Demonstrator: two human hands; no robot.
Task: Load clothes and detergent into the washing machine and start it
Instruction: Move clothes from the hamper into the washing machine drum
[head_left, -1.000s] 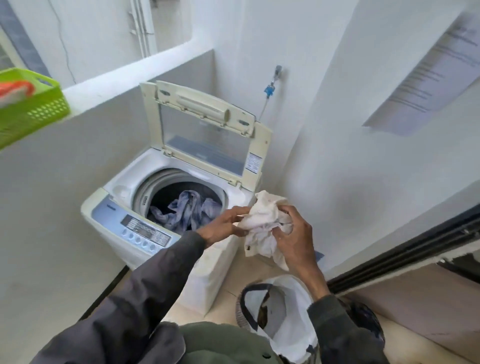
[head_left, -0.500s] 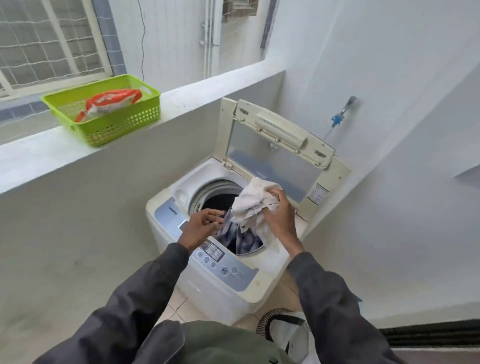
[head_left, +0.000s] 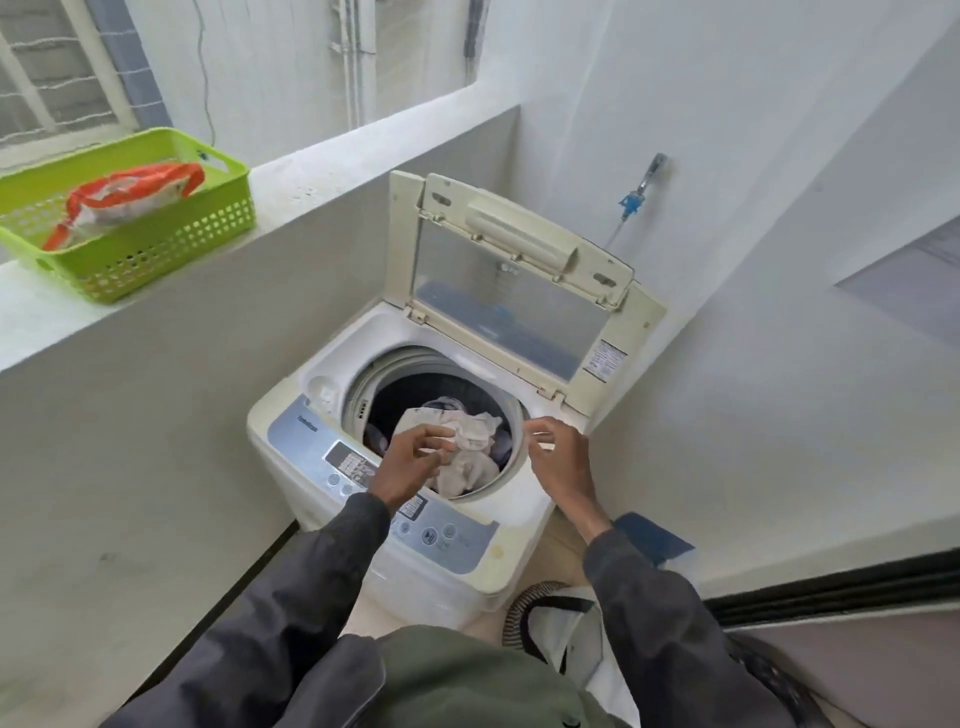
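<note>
Spotter: The white garment lies in the washing machine drum, atop darker clothes. Your left hand touches its near edge; pinching or not, can't tell. Your right hand is loose, holding nothing, over the right rim.

Logger: Detergent likely next: orange-white pouch lies lengthwise in the green basket on the ledge, up-left, well apart. Your left hand's nearer. The lid stands upright behind; walls close by.

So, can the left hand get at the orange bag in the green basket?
Probably yes: the orange bag lies in the open green basket on the ledge, nothing between it and the left hand.
</note>
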